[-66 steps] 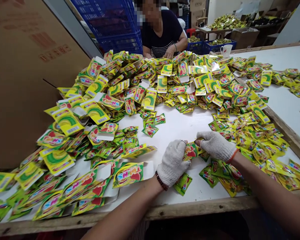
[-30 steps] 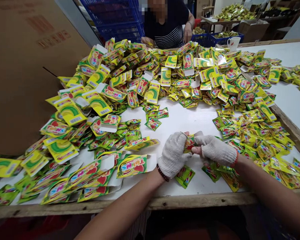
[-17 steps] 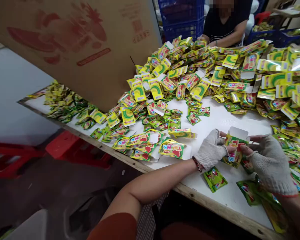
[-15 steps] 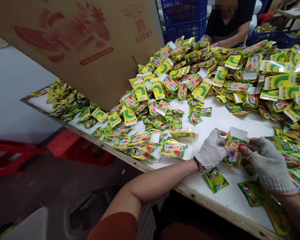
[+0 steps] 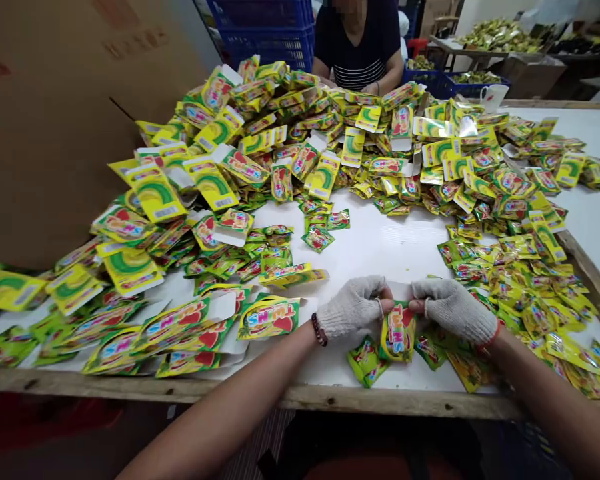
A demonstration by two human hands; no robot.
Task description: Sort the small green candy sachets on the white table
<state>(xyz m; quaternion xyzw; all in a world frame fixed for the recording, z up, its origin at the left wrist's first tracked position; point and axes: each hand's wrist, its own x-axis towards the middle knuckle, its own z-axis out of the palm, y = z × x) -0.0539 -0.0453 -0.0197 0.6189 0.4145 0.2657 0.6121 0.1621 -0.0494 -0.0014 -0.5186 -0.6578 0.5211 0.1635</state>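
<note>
Both hands wear pale knit gloves that leave the fingertips bare. Between them is a small yellow and green candy box (image 5: 398, 331), printed front up, its white top flap raised. My left hand (image 5: 356, 307) pinches the box's upper left corner between thumb and fingers. Closed on the upper right corner is my right hand (image 5: 453, 308). A green candy sachet (image 5: 367, 361) lies on the table just left of the box, and another green sachet (image 5: 430, 352) lies under my right hand. Left of my left hand rests a similar box (image 5: 270, 316) with its white end flap out.
A large heap of boxes (image 5: 280, 107) spreads across the white table (image 5: 375, 233). Loose sachets (image 5: 535, 300) are piled at the right. A big cardboard carton (image 5: 55, 133) stands at the left. Across the table sits a person (image 5: 357, 47), near blue crates (image 5: 265, 33).
My view has swung to the right, bringing the table's right side in. Both hands have moved to the box's top corners, and the box now hangs more upright below them.
</note>
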